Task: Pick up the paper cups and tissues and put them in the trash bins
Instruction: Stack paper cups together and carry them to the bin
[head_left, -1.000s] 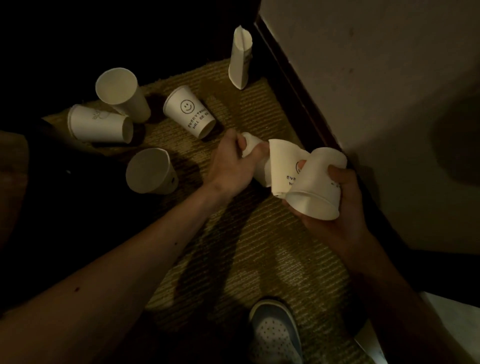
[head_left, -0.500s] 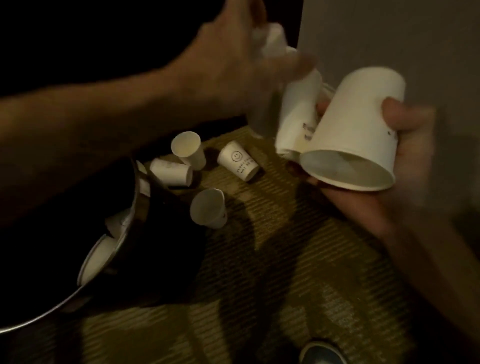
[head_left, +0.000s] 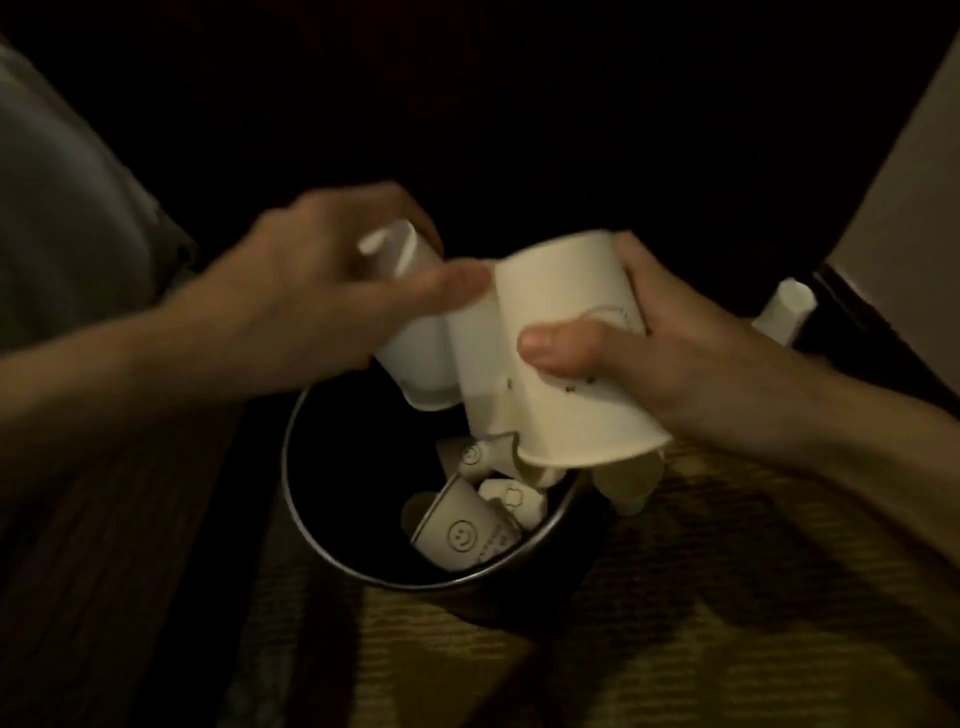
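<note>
Left hand (head_left: 322, 296), right hand (head_left: 701, 364), three held cups (head_left: 571, 415), one bin (head_left: 284, 467)

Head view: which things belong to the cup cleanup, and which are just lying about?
Job: left hand gripping a white paper cup; right hand gripping a printed white paper cup; round dark metal-rimmed trash bin holding smiley-printed cups; flattened white cup by the wall.
Lying about: patterned olive carpet; grey fabric at left.
</note>
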